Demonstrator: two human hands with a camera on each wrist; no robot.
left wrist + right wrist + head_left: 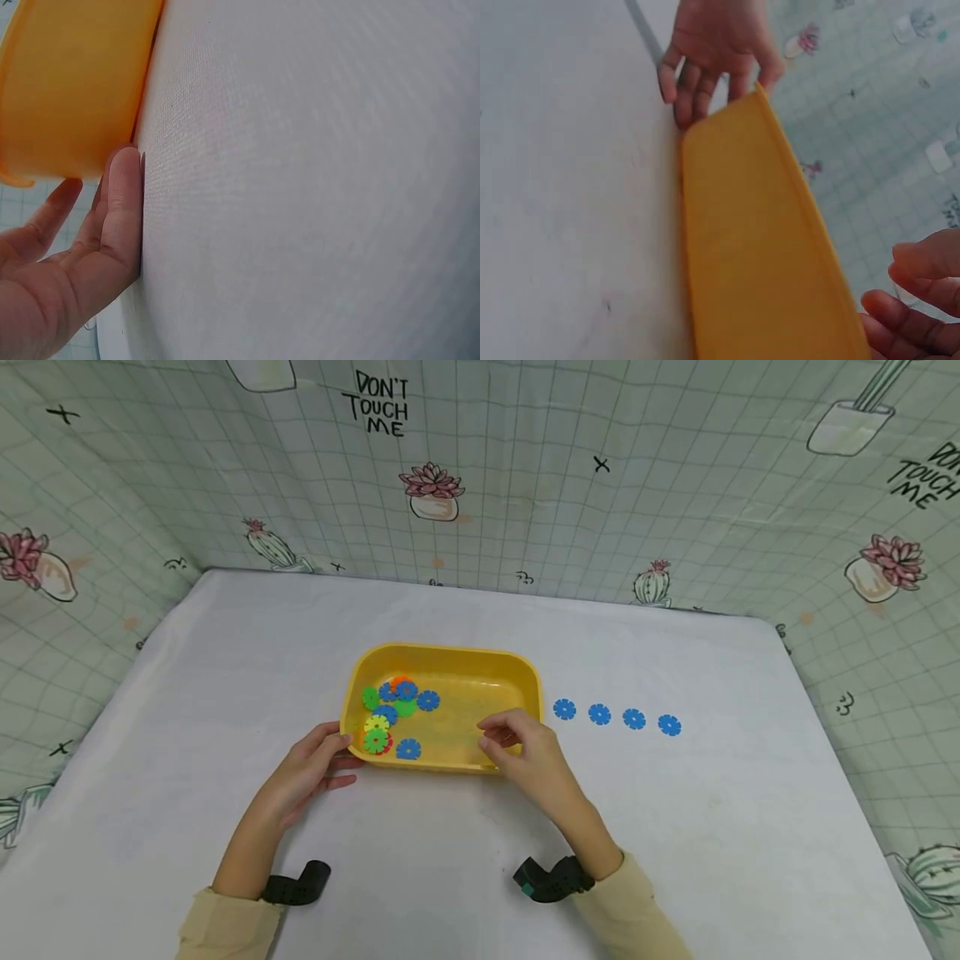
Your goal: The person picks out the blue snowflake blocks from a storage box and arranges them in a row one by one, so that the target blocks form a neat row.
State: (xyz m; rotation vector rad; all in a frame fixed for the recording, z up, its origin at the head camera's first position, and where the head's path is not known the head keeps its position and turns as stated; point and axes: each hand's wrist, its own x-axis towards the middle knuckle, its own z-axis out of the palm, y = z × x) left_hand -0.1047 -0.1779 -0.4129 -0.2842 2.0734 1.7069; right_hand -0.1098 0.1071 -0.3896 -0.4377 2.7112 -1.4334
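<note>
Centre-left, the left hand (pixel 306 770), fingers apart, likely steadies the yellow tray (pixel 468 685); the right hand (pixel 531 753), fingertips parted, seemingly holds nothing.

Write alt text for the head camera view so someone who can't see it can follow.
A yellow tray of small colorful discs sits on a white table, a person's left grip touching its left end and right grip above its right end. Four blue discs lie in a row right of the tray.
</note>
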